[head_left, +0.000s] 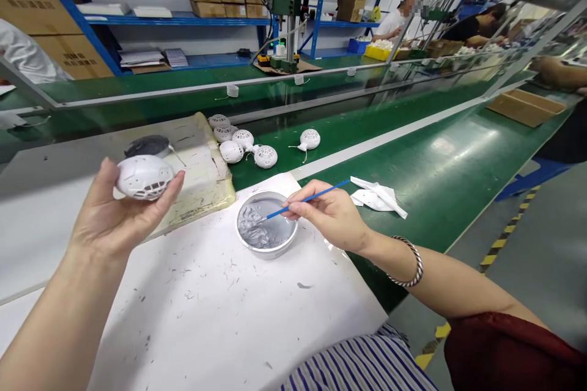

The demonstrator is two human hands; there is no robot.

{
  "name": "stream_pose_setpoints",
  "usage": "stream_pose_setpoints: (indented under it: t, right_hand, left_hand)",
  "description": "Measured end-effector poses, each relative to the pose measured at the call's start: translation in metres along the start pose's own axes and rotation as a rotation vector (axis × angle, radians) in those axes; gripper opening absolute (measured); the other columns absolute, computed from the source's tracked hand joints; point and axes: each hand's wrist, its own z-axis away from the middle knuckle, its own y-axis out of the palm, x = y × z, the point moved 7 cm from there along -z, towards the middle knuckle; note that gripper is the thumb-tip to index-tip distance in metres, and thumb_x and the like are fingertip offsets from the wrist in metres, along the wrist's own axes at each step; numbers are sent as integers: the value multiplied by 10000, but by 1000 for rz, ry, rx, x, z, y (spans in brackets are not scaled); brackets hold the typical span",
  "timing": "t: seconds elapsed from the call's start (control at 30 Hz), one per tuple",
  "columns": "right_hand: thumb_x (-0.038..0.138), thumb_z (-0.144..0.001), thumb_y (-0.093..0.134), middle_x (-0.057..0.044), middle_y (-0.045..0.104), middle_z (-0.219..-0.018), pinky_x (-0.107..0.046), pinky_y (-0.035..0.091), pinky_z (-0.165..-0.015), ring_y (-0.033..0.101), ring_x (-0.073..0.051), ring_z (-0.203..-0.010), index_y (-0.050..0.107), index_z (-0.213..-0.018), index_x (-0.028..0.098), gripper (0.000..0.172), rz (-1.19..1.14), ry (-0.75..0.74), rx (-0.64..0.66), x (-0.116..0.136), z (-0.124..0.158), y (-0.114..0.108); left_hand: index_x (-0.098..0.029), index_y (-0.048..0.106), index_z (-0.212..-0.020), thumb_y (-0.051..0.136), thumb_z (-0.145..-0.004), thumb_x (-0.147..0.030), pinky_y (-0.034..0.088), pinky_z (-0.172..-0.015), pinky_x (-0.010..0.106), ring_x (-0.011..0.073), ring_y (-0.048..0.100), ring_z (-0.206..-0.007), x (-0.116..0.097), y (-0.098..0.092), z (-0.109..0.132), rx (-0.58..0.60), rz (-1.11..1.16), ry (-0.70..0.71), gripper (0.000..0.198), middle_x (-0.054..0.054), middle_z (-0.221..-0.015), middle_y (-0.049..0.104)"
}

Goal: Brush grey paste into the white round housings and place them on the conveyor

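My left hand (117, 214) holds a white rounded plastic shell (145, 177) with a lattice of openings, gripped between thumb and fingers. A thin blue paintbrush (307, 198) is pinched in my right hand (337, 217), its tip down in thick grey paint. That paint (259, 226) sits in a round white dish (268, 253) on a paint-flecked white sheet (206, 324). Behind the dish lies a cluster of similar white shells (243, 139), with one more shell (310, 138) apart to the right. A dark round patch or dish (147, 145) shows behind the held shell.
Crumpled white tissue (378, 197) lies right of the dish on the green bench (440, 162). A stained, yellow-edged board (215, 186) is at left. A metal rail (362, 143) crosses the bench. A cardboard tray (527, 107) lies far right. Other people work across the line.
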Motion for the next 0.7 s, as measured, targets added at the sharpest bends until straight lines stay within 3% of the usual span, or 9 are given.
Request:
stream_pose_setpoints:
  t: [0.1, 0.17, 0.27, 0.33, 0.47, 0.57, 0.7]
  right_hand:
    - [282, -772, 729, -24, 680, -756, -224, 615, -677, 720, -136, -718, 614, -791, 123, 197, -94, 79, -52, -2, -3, -6]
    - [275, -781, 720, -19, 682, -749, -220, 619, -676, 723, -137, -725, 609, -791, 132, 182, -109, 77, -82, 0, -4, -11]
    - [263, -791, 712, -23, 688, -782, -213, 621, -686, 722, -131, -735, 627, -795, 141, 149, -85, 30, -98, 5, -5, -15]
    - [255, -790, 714, -27, 685, -809, -215, 622, -698, 722, -133, -742, 642, -798, 143, 134, -46, 7, -85, 7, -5, -15]
    - [244, -794, 713, -31, 682, -829, -215, 623, -705, 721, -133, -747, 659, -803, 144, 115, 8, -20, -69, 11, -4, -15]
    - [251, -800, 712, -36, 700, -825, -221, 626, -698, 723, -137, -745, 653, -817, 148, 120, -19, -27, -80, 14, -5, -20]
    - [271, -796, 718, -42, 714, -830, -230, 629, -693, 723, -137, -730, 647, -815, 147, 144, -47, -9, -110, 14, -5, -27]
  left_hand:
    - [-157, 535, -1085, 587, -868, -187, 581, -852, 417, 305, 491, -1251, 10, -12, 9, -89, 273, -12, 225, 119, -1266, 583]
    - [-127, 540, -1095, 547, -854, -100, 578, -822, 477, 355, 494, -1238, 15, -9, 14, -49, 312, -16, 243, 178, -1284, 553]
    - [-88, 553, -1149, 601, -782, -124, 602, -726, 445, 391, 546, -1155, 20, 2, 19, 43, 224, -10, 371, 217, -1260, 542]
    - [-117, 592, -1113, 685, -680, -145, 608, -663, 420, 377, 590, -1076, 23, 7, 24, 58, 123, 30, 445, 187, -1209, 573]
    - [-253, 623, -1048, 782, -572, -81, 587, -762, 470, 282, 621, -998, 22, 15, 35, 152, -143, 180, 530, 77, -1088, 633]
    - [-288, 600, -1043, 813, -569, -93, 585, -765, 387, 219, 636, -908, 19, 23, 46, 290, -258, 297, 555, 54, -1016, 646]
    - [-268, 547, -960, 825, -562, -128, 578, -741, 421, 278, 639, -951, 21, 25, 54, 309, -304, 306, 505, 68, -1076, 640]
